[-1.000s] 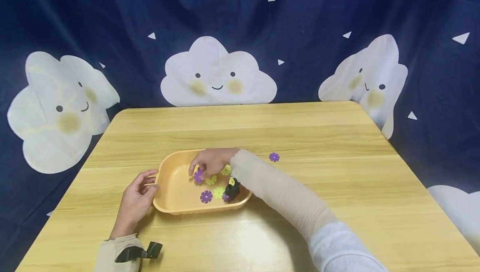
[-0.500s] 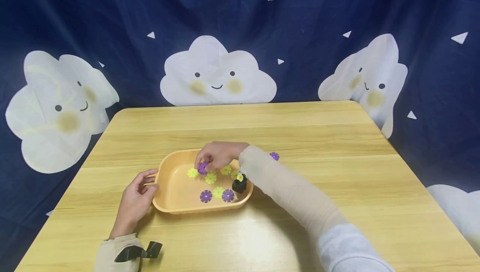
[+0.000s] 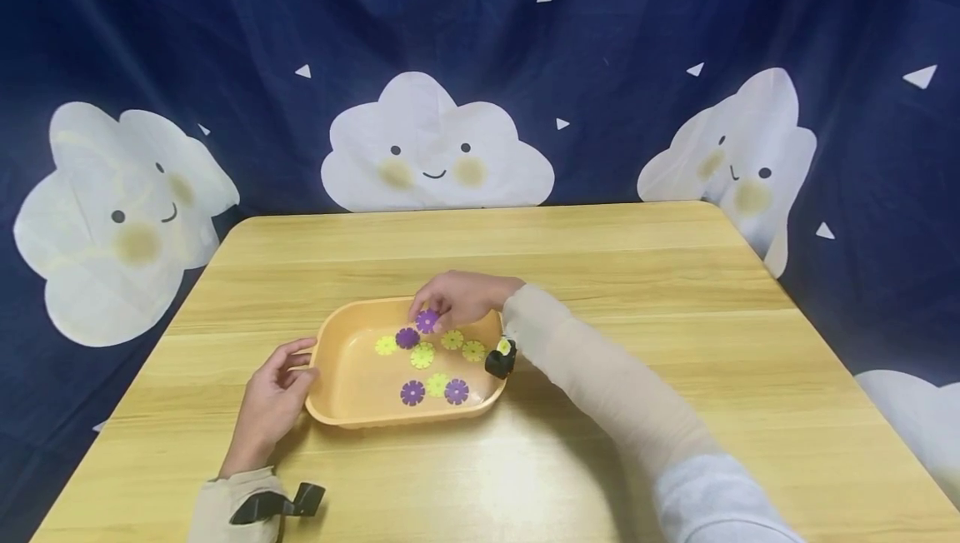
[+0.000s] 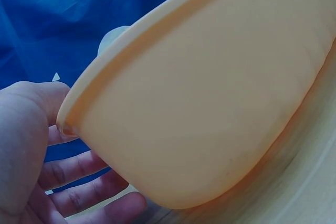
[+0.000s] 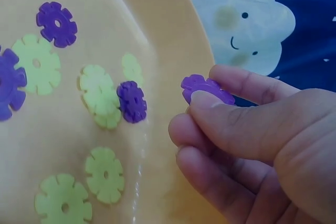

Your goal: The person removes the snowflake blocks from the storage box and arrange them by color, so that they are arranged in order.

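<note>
I've got the right hand (image 3: 463, 297) pinching a purple flower disc (image 5: 199, 83) at the far side of the tray (image 3: 348, 389), near yellow discs (image 3: 422, 355) lying inside, while the left hand (image 3: 272, 400) touches the tray's end, fingers loosely bent, whether actually gripping I can't quite tell.

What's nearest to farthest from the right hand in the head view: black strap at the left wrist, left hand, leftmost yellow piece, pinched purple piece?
1. Pinched purple piece: held by the right hand.
2. Leftmost yellow piece: in the tray, to the left.
3. Left hand: at the tray's left end.
4. Black strap: past the left hand, lower left.
</note>
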Action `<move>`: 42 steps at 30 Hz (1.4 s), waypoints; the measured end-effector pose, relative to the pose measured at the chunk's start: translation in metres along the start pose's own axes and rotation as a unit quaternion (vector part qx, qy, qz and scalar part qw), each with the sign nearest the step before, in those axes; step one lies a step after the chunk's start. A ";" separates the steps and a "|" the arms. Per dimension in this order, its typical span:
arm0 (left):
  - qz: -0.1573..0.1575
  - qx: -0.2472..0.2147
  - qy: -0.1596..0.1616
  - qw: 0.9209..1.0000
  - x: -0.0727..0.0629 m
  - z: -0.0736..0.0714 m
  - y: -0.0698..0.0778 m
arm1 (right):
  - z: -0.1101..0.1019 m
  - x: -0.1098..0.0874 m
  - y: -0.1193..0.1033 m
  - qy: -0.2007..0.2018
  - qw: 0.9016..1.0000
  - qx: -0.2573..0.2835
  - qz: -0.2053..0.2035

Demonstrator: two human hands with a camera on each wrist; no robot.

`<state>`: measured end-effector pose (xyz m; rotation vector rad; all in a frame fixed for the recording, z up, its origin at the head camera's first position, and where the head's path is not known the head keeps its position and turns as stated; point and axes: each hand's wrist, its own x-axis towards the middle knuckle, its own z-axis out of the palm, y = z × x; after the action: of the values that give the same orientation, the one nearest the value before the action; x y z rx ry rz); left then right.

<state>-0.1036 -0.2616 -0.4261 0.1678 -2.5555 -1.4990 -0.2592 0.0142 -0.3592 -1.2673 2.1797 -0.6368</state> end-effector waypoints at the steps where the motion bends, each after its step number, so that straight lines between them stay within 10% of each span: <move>1: 0.002 0.000 0.000 1.000 0.000 0.000 0.000 | -0.001 -0.002 0.001 0.002 1.000 0.002 0.002; 23: -0.003 -0.008 -0.007 1.000 0.004 0.001 0.005 | -0.028 -0.043 0.021 0.075 0.997 0.003 0.016; 42: -0.022 -0.035 -0.043 0.998 -0.005 -0.005 0.004 | -0.018 -0.091 0.063 0.147 0.982 0.115 0.038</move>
<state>-0.0979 -0.2625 -0.4207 0.1540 -2.5762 -1.6435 -0.2728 0.1257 -0.3663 -1.0171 2.2914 -1.0689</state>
